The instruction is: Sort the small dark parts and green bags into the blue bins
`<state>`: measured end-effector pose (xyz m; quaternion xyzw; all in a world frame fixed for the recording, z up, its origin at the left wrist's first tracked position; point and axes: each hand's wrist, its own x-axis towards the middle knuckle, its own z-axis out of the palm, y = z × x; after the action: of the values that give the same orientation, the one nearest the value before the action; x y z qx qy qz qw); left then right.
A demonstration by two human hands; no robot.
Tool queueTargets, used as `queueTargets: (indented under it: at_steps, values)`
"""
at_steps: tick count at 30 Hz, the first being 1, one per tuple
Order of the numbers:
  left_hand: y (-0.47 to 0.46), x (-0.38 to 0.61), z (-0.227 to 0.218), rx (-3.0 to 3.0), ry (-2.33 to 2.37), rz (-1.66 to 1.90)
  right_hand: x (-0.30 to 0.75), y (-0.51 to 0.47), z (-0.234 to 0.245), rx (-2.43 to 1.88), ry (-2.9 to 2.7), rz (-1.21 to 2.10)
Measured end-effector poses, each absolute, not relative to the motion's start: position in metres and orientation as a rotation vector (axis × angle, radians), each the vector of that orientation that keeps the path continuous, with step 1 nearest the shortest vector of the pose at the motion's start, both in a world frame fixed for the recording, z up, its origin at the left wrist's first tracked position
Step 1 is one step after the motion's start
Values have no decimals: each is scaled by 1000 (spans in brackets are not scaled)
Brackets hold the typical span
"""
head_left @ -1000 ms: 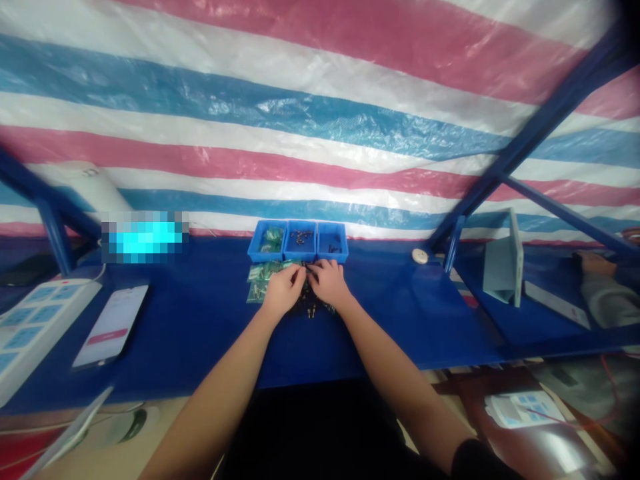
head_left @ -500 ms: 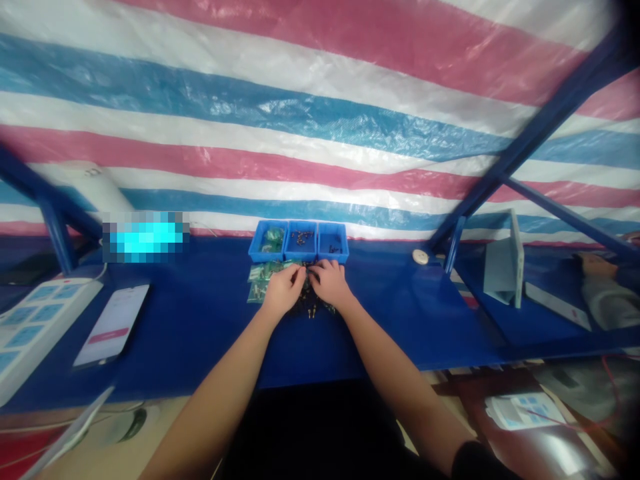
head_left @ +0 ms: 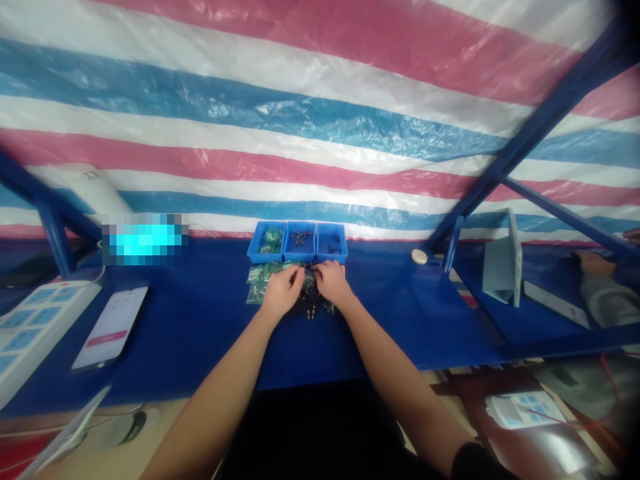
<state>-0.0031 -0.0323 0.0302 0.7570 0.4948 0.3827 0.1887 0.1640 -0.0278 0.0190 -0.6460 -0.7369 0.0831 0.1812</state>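
Observation:
My left hand (head_left: 283, 291) is closed in a pinch over a pile of small dark and brass-coloured parts (head_left: 311, 311); whatever its fingertips hold is too small to make out. Just to the right, my right hand (head_left: 333, 283) has its fingers curled together above the same pile, and their contents are hidden too. A narrow gap separates the two hands. Beside and partly under my left hand lie clear greenish bags (head_left: 256, 294) with small parts inside. Behind the hands stand three joined blue bins: the left bin (head_left: 254, 259) holds greenish bags, the middle bin (head_left: 299, 258) and right bin (head_left: 331, 257) hold loose small pieces.
On the blue table (head_left: 400, 320), a phone (head_left: 111, 327) and a white power strip (head_left: 43, 320) lie left. A round white object (head_left: 419, 257) sits at the back right. Beyond the blue frame are a tablet on a stand (head_left: 503, 267) and another person's hand (head_left: 595, 263).
My right hand has shifted slightly right, widening the gap between my hands. My left hand stays nearly in place over the pile.

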Motion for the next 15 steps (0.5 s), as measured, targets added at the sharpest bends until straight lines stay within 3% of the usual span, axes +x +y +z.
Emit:
queueTargets:
  at_steps: [15]
  values:
    - [-33, -3, 30, 2127, 1394, 1071, 173, -24, 20, -1827, -2077, 317]
